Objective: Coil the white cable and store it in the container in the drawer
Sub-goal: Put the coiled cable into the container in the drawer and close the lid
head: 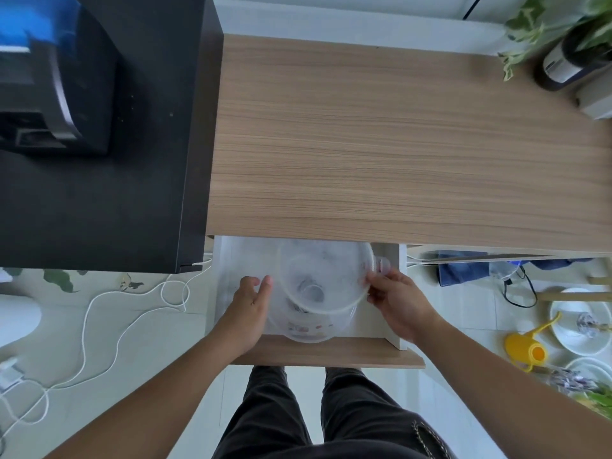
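1. Your white cable (99,313) lies uncoiled on the floor at about 8 o'clock from the drawer, snaking in loose loops toward the picture's left edge.
2. Your container (309,329) is a clear round plastic tub, sitting upright inside the open drawer (328,354).
3. Its clear round lid (326,276) sits tilted above the tub, shifted toward 12 o'clock, a small tab at its 3 o'clock edge.
4. The drawer is pulled out below the desk's front edge, white inside with a wood-grain front.

We count two hands (251,313) (397,306), one clear container (308,329), one lid (326,276), one open drawer (328,356), one white cable (109,323), two white bowls (576,323) (592,369), one yellow watering can (526,349), one plant (543,24).
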